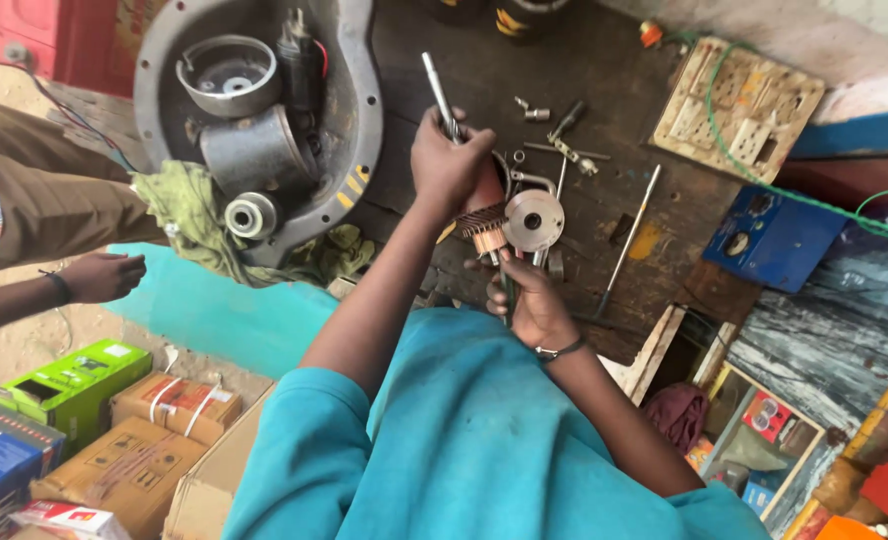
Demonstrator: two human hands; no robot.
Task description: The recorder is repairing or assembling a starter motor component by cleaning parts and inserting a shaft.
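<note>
At frame centre, left hand [451,160] grips a steel rod [439,92] upright; right hand [527,300] clasps the motor rotor [484,232], steadying it over the worktop [604,100].

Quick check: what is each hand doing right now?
Left hand: closed around the armature, gripping near its steel shaft.
Right hand: closed on a thin dark tool beneath the armature's copper commutator.

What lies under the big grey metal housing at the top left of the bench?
A crumpled green rag sticks out from under the grey housing, along its lower edge, on the dark workbench. How far the rag reaches beneath, and anything else under it, is covered by the housing.
</note>
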